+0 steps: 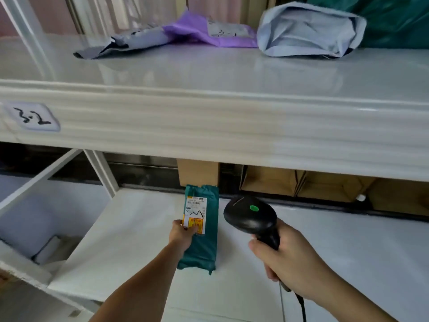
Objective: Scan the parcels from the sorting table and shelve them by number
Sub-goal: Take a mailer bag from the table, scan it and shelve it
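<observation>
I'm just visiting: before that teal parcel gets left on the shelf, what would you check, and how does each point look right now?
1. Left hand holds the teal parcel: ok.
2. Label faces up, mostly uncovered: ok.
3. Right hand grips the scanner: ok.
4. Scanner aimed at the label: cannot tell; its head sits beside the parcel.
5. Scan registered: cannot tell; a green light shows.
6. Parcel number matches the shelf tag: cannot tell, writing too blurred.

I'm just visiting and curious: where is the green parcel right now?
The green parcel lies on the lower white shelf, low in the middle of the head view, held by the left hand, just left of the black scanner.
</observation>
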Motion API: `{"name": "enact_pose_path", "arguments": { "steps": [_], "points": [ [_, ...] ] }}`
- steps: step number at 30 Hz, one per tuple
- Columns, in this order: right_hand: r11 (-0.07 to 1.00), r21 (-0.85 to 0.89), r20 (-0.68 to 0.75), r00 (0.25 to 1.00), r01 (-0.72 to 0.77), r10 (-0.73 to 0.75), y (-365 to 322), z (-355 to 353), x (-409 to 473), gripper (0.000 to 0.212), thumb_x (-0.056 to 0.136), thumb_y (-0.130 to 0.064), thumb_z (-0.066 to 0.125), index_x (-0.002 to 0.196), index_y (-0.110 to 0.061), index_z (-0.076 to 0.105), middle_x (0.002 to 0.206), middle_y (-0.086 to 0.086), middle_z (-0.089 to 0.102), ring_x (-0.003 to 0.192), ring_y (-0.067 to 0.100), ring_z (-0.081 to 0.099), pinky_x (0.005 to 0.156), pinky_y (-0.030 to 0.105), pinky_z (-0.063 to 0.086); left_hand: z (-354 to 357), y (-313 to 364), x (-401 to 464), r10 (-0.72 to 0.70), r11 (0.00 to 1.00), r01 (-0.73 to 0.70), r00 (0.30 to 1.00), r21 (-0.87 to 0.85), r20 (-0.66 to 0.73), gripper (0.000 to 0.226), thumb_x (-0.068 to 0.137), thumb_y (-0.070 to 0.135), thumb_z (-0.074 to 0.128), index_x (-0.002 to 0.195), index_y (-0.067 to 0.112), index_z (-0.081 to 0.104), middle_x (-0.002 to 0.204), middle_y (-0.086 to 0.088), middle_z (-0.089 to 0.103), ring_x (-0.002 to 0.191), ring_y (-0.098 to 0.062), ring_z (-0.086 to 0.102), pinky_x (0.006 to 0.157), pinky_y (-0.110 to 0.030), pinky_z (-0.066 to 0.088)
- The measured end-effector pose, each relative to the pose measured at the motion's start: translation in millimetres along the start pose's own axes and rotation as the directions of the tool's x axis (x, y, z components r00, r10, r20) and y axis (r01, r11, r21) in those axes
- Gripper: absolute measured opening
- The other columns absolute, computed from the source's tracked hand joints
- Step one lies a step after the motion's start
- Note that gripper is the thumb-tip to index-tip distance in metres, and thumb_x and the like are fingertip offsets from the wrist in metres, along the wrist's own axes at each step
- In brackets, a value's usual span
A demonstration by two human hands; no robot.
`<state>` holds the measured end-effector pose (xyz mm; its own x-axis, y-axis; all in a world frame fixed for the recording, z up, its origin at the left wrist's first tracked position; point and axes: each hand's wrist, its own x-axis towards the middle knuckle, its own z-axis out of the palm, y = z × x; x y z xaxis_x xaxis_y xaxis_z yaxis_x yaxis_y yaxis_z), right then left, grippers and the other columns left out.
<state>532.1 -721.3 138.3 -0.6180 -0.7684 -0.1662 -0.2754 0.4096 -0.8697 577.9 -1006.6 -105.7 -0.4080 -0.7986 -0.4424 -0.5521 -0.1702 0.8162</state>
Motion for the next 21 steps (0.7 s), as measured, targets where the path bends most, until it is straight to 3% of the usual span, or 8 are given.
{"name": "enact_pose_path", "arguments": {
  "steps": [6, 9, 13, 18, 21],
  "points": [
    [0.998, 0.030, -0.059, 0.997, -0.050, 0.052, 4, 12, -8, 0.017, 0.094, -0.013, 0.062, 0.086, -0.026, 0.054, 0.048, -0.002, 0.053, 0.035, 0.009, 0.048, 0.041, 0.019, 0.040, 2, 8, 25, 0.038, 0.988, -0.029, 0.998, 0.152, -0.051, 0.045, 0.107, 0.036, 0.059, 0.140, 0.008, 0.047, 0.136, -0.019, 0.063, 0.101, -0.030, 0.057, 0.082, -0.040, 0.047],
    [0.996, 0.036, -0.085, 0.993, -0.078, 0.081, -2, 13, -16, 0.011, 0.093, -0.014, 0.062, 0.088, -0.019, 0.055, 0.054, 0.005, 0.054, 0.034, 0.009, 0.047, 0.039, 0.017, 0.038, -2, 13, 17, 0.201, 0.909, -0.142, 0.973, 0.392, -0.113, 0.053, 0.104, 0.042, 0.060, 0.145, 0.011, 0.047, 0.144, -0.015, 0.058, 0.129, -0.034, 0.054, 0.105, -0.047, 0.049],
    [0.993, 0.068, -0.127, 0.987, -0.093, 0.101, -26, 5, -35, 0.009, 0.094, -0.014, 0.062, 0.090, -0.019, 0.055, 0.056, 0.005, 0.054, 0.036, 0.008, 0.047, 0.039, 0.016, 0.037, -7, 49, -14, 0.480, 0.621, -0.467, 0.862, 0.630, 0.165, 0.060, 0.104, 0.052, 0.055, 0.152, 0.016, 0.046, 0.154, -0.007, 0.051, 0.141, -0.028, 0.045, 0.118, -0.044, 0.040],
    [0.988, 0.127, -0.215, 0.970, -0.084, 0.110, -56, -16, -76, 0.014, 0.095, -0.014, 0.061, 0.090, -0.026, 0.055, 0.050, -0.007, 0.055, 0.039, 0.006, 0.050, 0.038, 0.017, 0.038, 8, 126, -83, 0.465, 0.262, -0.691, 0.703, 0.674, 0.539, 0.075, 0.106, 0.065, 0.037, 0.165, 0.020, 0.028, 0.174, -0.006, 0.022, 0.161, -0.029, 0.018, 0.130, -0.046, 0.017],
    [0.982, 0.164, -0.282, 0.949, -0.098, 0.142, -68, -28, -112, 0.015, 0.095, -0.013, 0.060, 0.092, -0.027, 0.056, 0.054, -0.006, 0.056, 0.040, 0.004, 0.051, 0.038, 0.016, 0.039, 30, 161, -134, 0.487, 0.157, -0.784, 0.590, 0.600, 0.644, 0.077, 0.104, 0.066, 0.042, 0.165, 0.021, 0.028, 0.173, -0.005, 0.024, 0.161, -0.028, 0.017, 0.131, -0.047, 0.015]
  ]
}}
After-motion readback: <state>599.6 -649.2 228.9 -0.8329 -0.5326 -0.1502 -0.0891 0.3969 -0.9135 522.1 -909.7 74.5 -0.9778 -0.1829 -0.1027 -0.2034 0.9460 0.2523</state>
